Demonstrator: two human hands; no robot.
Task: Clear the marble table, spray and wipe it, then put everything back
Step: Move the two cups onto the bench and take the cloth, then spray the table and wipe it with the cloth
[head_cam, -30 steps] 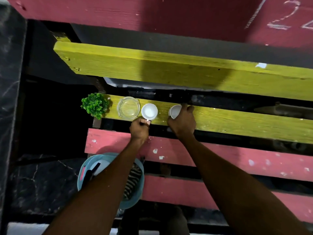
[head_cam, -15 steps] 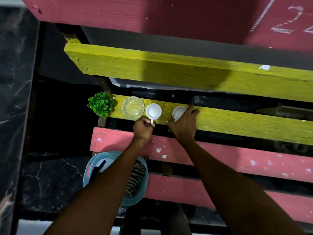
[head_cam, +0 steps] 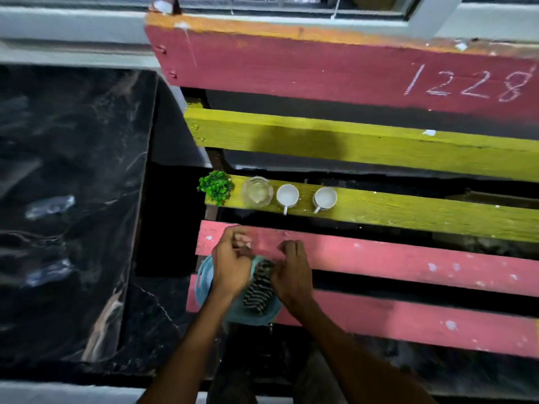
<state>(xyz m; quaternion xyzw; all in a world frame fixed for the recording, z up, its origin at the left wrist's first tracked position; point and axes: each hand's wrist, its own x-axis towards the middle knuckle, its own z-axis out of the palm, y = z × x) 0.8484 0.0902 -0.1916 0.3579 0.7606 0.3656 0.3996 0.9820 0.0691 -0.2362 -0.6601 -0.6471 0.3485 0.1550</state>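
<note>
Head view shows both hands pulled back from the yellow plank, where a second ago they were at the two white cups; now they hang over the light-blue basin (head_cam: 204, 279) at the near left end of the slatted bench. The left hand (head_cam: 230, 263) is loosely curled, fingers bent in, and whether it grips anything I cannot tell. The right hand (head_cam: 291, 272) is also half-curled, its fingers touching the upper edge of the striped black-and-white cloth (head_cam: 258, 293) that lies in the basin; a firm grasp cannot be made out.

Beyond the hands runs a pink plank (head_cam: 393, 258), bare of objects. On the next plank back, the yellow plank (head_cam: 408, 212), four things stand in a row from its left end: a small green plant (head_cam: 215, 186) at the very end, a clear glass dish (head_cam: 256, 192) just beside it, then a white cup (head_cam: 287, 196) and a second white cup (head_cam: 324, 197), both upright with handles pointing toward the near edge. The second cup, tilted under the right hand earlier, now stands free.

To the left of the bench, the dark marble counter (head_cam: 73, 170) appears much larger in the frame than before and carries nothing visible.
</note>
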